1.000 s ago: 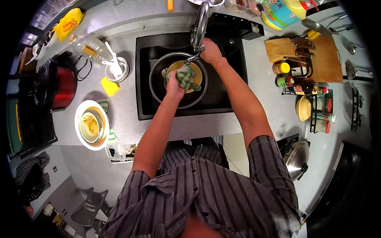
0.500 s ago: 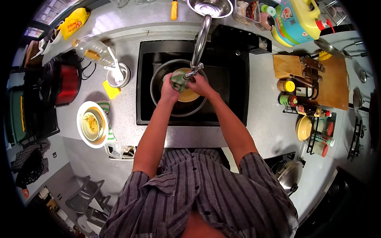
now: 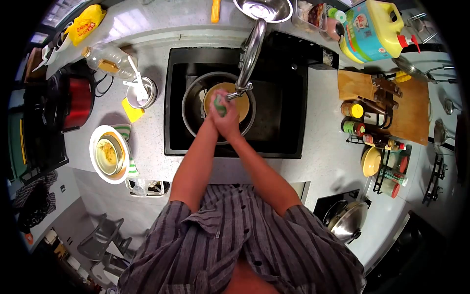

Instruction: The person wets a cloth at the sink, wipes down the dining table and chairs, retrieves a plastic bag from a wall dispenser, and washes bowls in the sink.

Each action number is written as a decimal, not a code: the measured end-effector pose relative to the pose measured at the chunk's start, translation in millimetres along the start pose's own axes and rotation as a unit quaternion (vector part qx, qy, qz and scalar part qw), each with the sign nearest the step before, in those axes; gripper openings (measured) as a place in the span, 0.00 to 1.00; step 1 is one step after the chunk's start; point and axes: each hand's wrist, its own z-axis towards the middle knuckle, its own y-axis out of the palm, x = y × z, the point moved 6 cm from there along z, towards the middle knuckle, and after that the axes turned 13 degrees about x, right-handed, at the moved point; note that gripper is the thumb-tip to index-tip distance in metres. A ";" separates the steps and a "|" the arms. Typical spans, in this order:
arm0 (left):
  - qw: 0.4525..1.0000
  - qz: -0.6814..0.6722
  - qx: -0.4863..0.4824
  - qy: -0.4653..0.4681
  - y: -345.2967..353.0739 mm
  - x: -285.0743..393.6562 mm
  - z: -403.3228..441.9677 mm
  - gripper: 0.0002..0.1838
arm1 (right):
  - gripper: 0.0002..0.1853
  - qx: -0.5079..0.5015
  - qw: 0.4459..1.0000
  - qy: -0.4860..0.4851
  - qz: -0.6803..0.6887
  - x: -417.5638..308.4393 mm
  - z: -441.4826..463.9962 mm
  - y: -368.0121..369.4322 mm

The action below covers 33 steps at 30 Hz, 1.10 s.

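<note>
Clasping a green cloth (image 3: pixel 220 105) over a metal basin (image 3: pixel 192 112) in the black sink (image 3: pixel 279 112), we hold our left hand (image 3: pixel 214 100) and right hand (image 3: pixel 228 125) pressed together, the fingers of both clamped on the cloth, though blur hides how each finger lies. The cloth is within the sink's left half, just beside the tip of the tap (image 3: pixel 252 54), which arches in from the sink's far edge. Under our hands, a round tan surface (image 3: pixel 241 104) shows inside the basin; whether bowl or liquid, we cannot tell. Left of the sink, our bench (image 3: pixel 154 132) carries a white cup (image 3: pixel 152 95) of white utensils, a yellow square (image 3: pixel 132 111) just beside it and a clear bottle (image 3: pixel 110 61). Nearer to us on that side, a white bowl (image 3: pixel 95 161) with smaller bowls nested inside sits beside a striped cloth (image 3: pixel 132 169). Beyond the sink we see a steel bowl (image 3: pixel 264 10) and, farther right, a yellow jug (image 3: pixel 372 29). Right of the sink are a wooden board (image 3: pixel 411 108) and a yellow bowl (image 3: pixel 371 161).
</note>
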 end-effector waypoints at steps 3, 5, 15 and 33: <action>0.983 0.020 0.153 0.102 6.9 -9.0 -12.1 0.15 | 0.19 0.011 0.999 0.035 0.003 35.9 17.5 10.1; 0.955 0.086 0.265 0.099 5.8 -12.2 -10.1 0.18 | 0.15 0.006 0.999 0.050 -0.004 63.2 29.9 17.0; 0.873 0.248 0.418 -0.027 46.4 14.6 -52.7 0.21 | 0.15 0.031 0.988 0.142 -0.055 54.5 16.0 5.8; 0.935 0.107 0.338 0.009 20.5 -23.7 -20.5 0.28 | 0.13 -0.050 0.984 0.151 0.085 68.9 23.0 21.1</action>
